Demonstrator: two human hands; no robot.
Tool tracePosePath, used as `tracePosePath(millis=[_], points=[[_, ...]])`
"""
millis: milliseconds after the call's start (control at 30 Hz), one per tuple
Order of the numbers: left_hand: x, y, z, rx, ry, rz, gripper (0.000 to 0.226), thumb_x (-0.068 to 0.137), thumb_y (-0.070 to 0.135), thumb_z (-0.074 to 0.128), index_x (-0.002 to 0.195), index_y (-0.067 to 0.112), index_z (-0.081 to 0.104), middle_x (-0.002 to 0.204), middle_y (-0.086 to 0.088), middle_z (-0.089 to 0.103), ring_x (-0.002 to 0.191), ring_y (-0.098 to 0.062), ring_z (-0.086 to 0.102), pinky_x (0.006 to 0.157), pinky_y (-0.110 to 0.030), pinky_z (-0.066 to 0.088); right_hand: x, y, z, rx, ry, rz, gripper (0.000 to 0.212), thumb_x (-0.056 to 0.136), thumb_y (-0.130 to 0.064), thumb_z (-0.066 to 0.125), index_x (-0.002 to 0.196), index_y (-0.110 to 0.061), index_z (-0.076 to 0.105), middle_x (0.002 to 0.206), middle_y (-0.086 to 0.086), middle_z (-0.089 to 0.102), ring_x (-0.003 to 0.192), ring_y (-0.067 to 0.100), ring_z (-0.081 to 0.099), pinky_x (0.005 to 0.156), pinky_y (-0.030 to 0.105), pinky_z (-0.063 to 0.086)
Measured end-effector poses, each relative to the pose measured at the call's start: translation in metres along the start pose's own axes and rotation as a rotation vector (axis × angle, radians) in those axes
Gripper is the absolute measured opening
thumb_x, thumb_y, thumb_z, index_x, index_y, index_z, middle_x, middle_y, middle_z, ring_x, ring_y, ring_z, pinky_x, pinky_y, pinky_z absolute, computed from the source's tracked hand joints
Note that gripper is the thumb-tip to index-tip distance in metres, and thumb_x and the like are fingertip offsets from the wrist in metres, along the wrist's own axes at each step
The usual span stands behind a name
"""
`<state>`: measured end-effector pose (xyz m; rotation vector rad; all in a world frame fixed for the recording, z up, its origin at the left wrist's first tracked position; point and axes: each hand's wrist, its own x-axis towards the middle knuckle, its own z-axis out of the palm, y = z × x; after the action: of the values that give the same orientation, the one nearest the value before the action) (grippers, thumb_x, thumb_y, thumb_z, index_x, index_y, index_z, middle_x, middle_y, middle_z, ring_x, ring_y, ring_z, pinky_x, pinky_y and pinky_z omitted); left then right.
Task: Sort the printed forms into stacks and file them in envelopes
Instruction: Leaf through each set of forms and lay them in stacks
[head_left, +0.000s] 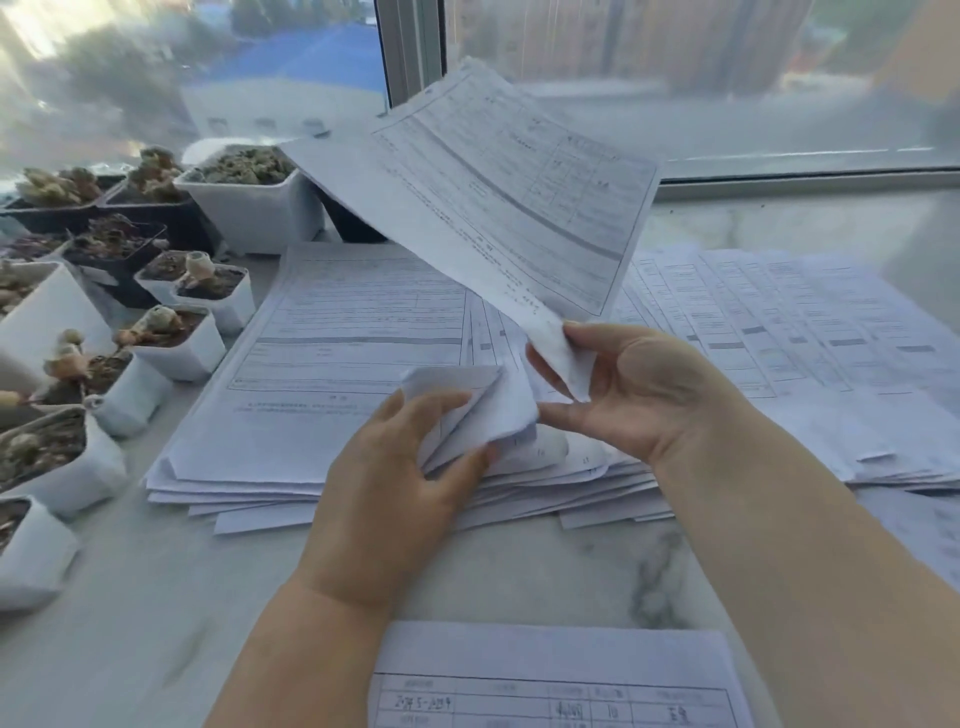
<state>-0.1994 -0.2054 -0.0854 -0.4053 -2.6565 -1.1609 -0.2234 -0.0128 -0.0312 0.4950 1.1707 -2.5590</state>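
Right hand (631, 387) pinching the lower corner of a lifted form (498, 192), tilted up above the stack (322, 364). Left hand (410, 457) curled round folded sheet corners (483, 410) at the stack's near edge. Right of the stack, more forms (810, 338) fanned out. Left of it, potted plants (171, 332). Nearer than the stack, another form (556, 680) on the marble sill (156, 597).

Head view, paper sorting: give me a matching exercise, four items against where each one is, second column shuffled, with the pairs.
Items:
1. lifted form
2. left hand
3. potted succulents
4. near form

Places:
A. along the left edge of the marble sill
B. at the bottom edge of the view, between the forearms
C. raised over the stacks, its corner pinched by the right hand
D. gripping curled-up sheet corners on the middle stack

Pairs: 1-C, 2-D, 3-A, 4-B
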Motion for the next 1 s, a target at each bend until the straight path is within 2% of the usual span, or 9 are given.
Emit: tracePosePath(millis=[167,267,333,400,467,567,667,833,1000], points=[[-0.002,0.003,0.0,-0.018,-0.034,-0.032,0.059,0.074,0.059,0.065,0.129,0.046,0.046,0.106,0.025,0.059,0.09,0.01,0.051,0.079,-0.011,0.041,0.002,-0.001,0.005,-0.017,-0.011,-0.04,0.02,0.096,-0.001,0.046,0.103,-0.005,0.064,0.083,0.007,0.074,0.072,0.021,0.073,0.068,0.057,0.057],[-0.002,0.001,0.0,-0.048,0.062,0.037,0.063,0.091,0.015,0.058,0.142,0.041,0.032,0.086,0.002,0.067,0.071,-0.003,0.056,0.064,-0.023,0.046,0.003,-0.002,0.01,-0.05,-0.003,-0.049,0.017,0.096,-0.002,0.048,0.102,-0.007,0.063,0.086,0.006,0.075,0.073,0.021,0.073,0.077,0.059,0.054],[-0.001,0.001,-0.003,-0.083,0.117,0.06,0.078,0.09,-0.004,0.049,0.144,0.045,0.023,0.104,-0.013,0.066,0.077,-0.005,0.057,0.064,-0.013,0.042,0.001,-0.004,0.007,-0.097,0.037,-0.048,0.019,0.095,-0.004,0.05,0.107,-0.008,0.064,0.093,0.005,0.075,0.078,0.02,0.074,0.089,0.066,0.047],[0.002,0.001,-0.003,-0.092,0.098,0.041,0.071,0.089,-0.008,0.047,0.136,0.046,0.041,0.11,0.009,0.061,0.089,0.0,0.056,0.071,-0.005,0.037,-0.003,-0.006,0.0,-0.151,0.089,-0.052,0.021,0.096,-0.005,0.05,0.11,-0.008,0.065,0.096,0.005,0.075,0.078,0.02,0.074,0.096,0.068,0.04],[0.002,0.001,-0.001,-0.05,0.035,-0.035,0.044,0.089,0.001,0.055,0.113,0.037,0.066,0.092,0.016,0.055,0.081,-0.002,0.056,0.07,-0.006,0.037,-0.006,-0.009,-0.009,-0.179,0.126,-0.054,0.027,0.096,-0.006,0.049,0.12,-0.007,0.062,0.1,0.005,0.075,0.078,0.02,0.074,0.095,0.067,0.041],[0.0,0.004,0.001,0.017,-0.047,-0.072,0.017,0.082,0.026,0.068,0.095,0.036,0.073,0.089,0.012,0.064,0.085,-0.006,0.06,0.08,-0.021,0.044,-0.011,-0.01,-0.017,-0.183,0.125,-0.05,0.029,0.096,-0.005,0.048,0.122,-0.008,0.06,0.096,0.005,0.076,0.078,0.021,0.074,0.084,0.061,0.049],[-0.001,0.005,-0.002,0.046,-0.112,-0.087,0.026,0.07,0.047,0.073,0.095,0.041,0.071,0.09,0.013,0.062,0.089,-0.005,0.056,0.076,-0.016,0.037,-0.013,-0.01,-0.02,-0.19,0.11,-0.033,0.024,0.096,-0.005,0.047,0.116,-0.009,0.061,0.093,0.005,0.076,0.08,0.022,0.074,0.076,0.056,0.053],[0.0,0.002,-0.004,0.058,-0.152,-0.072,0.03,0.063,0.056,0.073,0.09,0.044,0.07,0.085,0.016,0.056,0.078,0.002,0.05,0.071,0.001,0.032,-0.012,-0.014,-0.02,-0.208,0.118,-0.049,0.024,0.096,-0.006,0.048,0.115,-0.011,0.063,0.101,0.005,0.075,0.085,0.021,0.074,0.086,0.06,0.049],[0.001,-0.002,-0.004,-0.002,-0.116,-0.041,0.017,0.078,0.06,0.063,0.078,0.045,0.069,0.073,0.012,0.059,0.071,0.002,0.053,0.063,-0.006,0.035,-0.012,-0.012,-0.02,-0.161,0.09,-0.059,0.03,0.096,-0.004,0.047,0.122,-0.009,0.06,0.105,0.006,0.075,0.087,0.021,0.074,0.078,0.057,0.055]])
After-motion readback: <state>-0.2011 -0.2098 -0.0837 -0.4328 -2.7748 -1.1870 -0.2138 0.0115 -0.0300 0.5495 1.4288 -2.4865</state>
